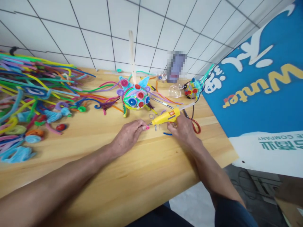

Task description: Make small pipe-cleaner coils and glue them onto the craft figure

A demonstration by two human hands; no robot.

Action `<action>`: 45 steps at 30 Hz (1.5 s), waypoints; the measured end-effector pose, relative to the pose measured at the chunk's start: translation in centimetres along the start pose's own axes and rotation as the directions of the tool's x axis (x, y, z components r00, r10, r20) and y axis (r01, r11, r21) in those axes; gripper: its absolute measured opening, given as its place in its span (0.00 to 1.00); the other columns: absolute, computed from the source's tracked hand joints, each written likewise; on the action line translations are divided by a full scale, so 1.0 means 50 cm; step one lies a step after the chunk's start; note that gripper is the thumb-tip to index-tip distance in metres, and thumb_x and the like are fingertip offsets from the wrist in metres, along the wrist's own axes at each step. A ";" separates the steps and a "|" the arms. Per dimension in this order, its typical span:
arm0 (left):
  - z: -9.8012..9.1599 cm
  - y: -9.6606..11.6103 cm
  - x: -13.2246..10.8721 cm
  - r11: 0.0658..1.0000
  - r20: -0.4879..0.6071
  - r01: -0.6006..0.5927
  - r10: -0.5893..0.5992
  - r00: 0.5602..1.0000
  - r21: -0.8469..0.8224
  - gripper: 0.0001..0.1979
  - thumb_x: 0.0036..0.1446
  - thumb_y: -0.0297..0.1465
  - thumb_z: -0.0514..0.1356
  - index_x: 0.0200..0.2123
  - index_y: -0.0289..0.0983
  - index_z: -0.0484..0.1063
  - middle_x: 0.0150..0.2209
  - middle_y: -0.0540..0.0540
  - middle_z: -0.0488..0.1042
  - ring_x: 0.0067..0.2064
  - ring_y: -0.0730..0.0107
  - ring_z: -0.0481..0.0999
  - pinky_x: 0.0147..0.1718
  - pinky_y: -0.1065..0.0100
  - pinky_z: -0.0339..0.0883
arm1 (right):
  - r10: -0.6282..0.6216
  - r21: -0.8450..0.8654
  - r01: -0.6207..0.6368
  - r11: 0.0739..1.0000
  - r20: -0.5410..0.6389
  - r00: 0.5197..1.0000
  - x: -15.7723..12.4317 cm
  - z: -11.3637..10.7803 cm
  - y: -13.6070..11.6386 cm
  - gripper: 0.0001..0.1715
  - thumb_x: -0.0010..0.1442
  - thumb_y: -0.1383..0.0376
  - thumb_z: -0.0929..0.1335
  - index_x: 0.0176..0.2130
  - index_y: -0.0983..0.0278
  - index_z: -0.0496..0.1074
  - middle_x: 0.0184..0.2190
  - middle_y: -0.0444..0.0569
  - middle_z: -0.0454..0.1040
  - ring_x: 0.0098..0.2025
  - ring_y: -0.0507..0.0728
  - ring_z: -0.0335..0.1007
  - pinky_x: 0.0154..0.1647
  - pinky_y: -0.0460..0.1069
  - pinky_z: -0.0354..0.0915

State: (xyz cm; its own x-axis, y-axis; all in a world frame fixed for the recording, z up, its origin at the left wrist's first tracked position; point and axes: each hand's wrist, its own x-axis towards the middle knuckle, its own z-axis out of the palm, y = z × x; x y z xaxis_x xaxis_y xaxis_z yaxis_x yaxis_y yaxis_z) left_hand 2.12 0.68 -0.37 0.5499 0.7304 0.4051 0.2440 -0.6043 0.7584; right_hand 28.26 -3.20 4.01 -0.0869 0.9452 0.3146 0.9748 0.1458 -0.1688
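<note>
My right hand (183,127) is wrapped round the handle of a yellow hot glue gun (167,116), its nozzle pointing left. A clear glue stick (187,106) sticks out of the back of the gun. Between the pinched thumb and fingertips of my left hand (129,135) is a small pink piece (147,127), right at the nozzle tip; its exact kind is too small to make out. Just beyond my hands sits a round, colourful pipe-cleaner figure (136,97) with ear-like points and coiled discs, a pale stick (132,56) rising behind it.
A heap of pipe cleaners (35,78) covers the left of the wooden table (113,186). A smaller decorated ball (192,89), clear plastic spheres (174,91) and red-handled pliers (196,126) lie at the right. A blue printed board (260,82) borders the table's right side.
</note>
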 end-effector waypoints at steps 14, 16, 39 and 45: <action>0.000 0.002 0.001 0.999 0.013 0.042 -0.042 0.999 -0.023 0.08 0.72 0.29 0.55 0.38 0.37 0.71 0.32 0.50 0.76 0.34 0.71 0.75 0.36 0.71 0.68 | 0.067 -0.021 -0.066 0.998 0.045 0.997 -0.004 0.001 0.014 0.12 0.58 0.60 0.66 0.41 0.63 0.72 0.30 0.52 0.77 0.31 0.63 0.75 0.29 0.51 0.65; -0.001 0.002 0.001 0.999 0.013 0.041 -0.041 0.999 -0.032 0.08 0.72 0.28 0.55 0.38 0.37 0.71 0.33 0.50 0.76 0.34 0.71 0.75 0.37 0.71 0.68 | 0.067 -0.013 -0.067 0.998 0.035 0.997 -0.004 -0.003 0.014 0.12 0.57 0.60 0.66 0.39 0.63 0.72 0.29 0.52 0.76 0.30 0.62 0.74 0.28 0.51 0.64; -0.005 0.007 0.003 0.990 0.036 0.101 -0.098 0.995 -0.096 0.08 0.71 0.29 0.54 0.39 0.37 0.72 0.35 0.49 0.78 0.36 0.71 0.76 0.40 0.70 0.70 | 0.113 0.001 -0.113 0.994 0.045 0.993 -0.006 -0.008 0.009 0.11 0.57 0.59 0.67 0.39 0.62 0.73 0.29 0.52 0.76 0.30 0.61 0.73 0.28 0.51 0.63; -0.005 0.007 0.003 0.990 0.029 0.094 -0.091 0.995 -0.108 0.08 0.71 0.29 0.55 0.39 0.37 0.73 0.35 0.49 0.78 0.37 0.71 0.76 0.39 0.71 0.69 | 0.125 0.005 -0.126 0.992 0.049 0.991 -0.006 -0.006 0.007 0.11 0.57 0.59 0.66 0.37 0.63 0.73 0.29 0.52 0.75 0.29 0.61 0.72 0.28 0.51 0.63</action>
State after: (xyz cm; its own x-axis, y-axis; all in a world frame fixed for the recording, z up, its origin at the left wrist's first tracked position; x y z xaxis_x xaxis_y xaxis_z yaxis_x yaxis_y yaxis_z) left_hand 2.09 0.68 0.10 0.5479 0.7731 0.3196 0.2066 -0.4953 0.8438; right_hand 28.67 -3.51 4.12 0.0259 0.9693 0.2447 0.9769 0.0274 -0.2118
